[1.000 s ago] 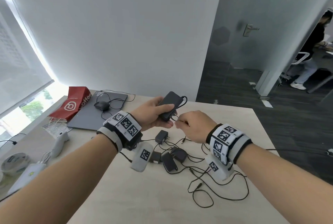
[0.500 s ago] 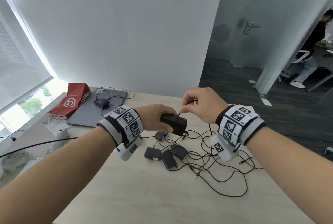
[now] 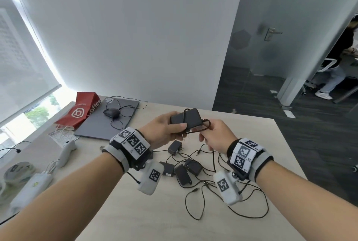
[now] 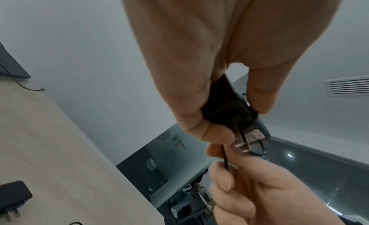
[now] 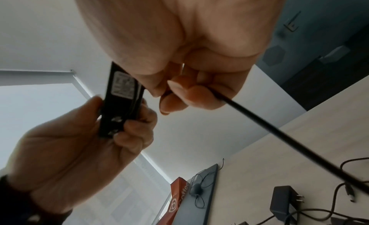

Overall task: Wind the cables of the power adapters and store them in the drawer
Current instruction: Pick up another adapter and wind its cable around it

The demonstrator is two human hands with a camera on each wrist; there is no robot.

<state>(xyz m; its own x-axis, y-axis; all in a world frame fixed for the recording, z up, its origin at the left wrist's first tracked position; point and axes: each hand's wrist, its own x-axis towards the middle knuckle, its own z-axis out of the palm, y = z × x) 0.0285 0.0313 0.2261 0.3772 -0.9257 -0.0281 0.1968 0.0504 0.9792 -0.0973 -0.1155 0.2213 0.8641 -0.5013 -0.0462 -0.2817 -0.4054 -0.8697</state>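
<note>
In the head view, just above the middle of the frame, the left hand (image 3: 162, 131) grips the black adapter (image 3: 186, 119) clear of the table (image 3: 135, 211). The thumb lies along its near edge and the fingers curl under it. The adapter's long axis runs roughly left to right across the frame. Its metal prongs (image 3: 185, 137) point down toward the table, and its broad flat face is turned up and away.

To its right, the right hand (image 3: 217, 137) pinches the thin black cable (image 3: 203, 127) between thumb and fingertips, the other fingers curled in. One turn already crosses the adapter's body, and the slack trails down to the lower right.

The adapter looks like a small, rigid, light plastic block, probably smooth enough to twist in the grip. Holding it by its two long edges, as the left hand does, should leave the faces free for the wraps. The cable seems soft and springy, so it is likely to uncoil if tension drops. It is best held close to the body.

Below the hands, several more adapters (image 3: 183, 173) lie on the table with their cables tangled. No drawer is in view.
</note>
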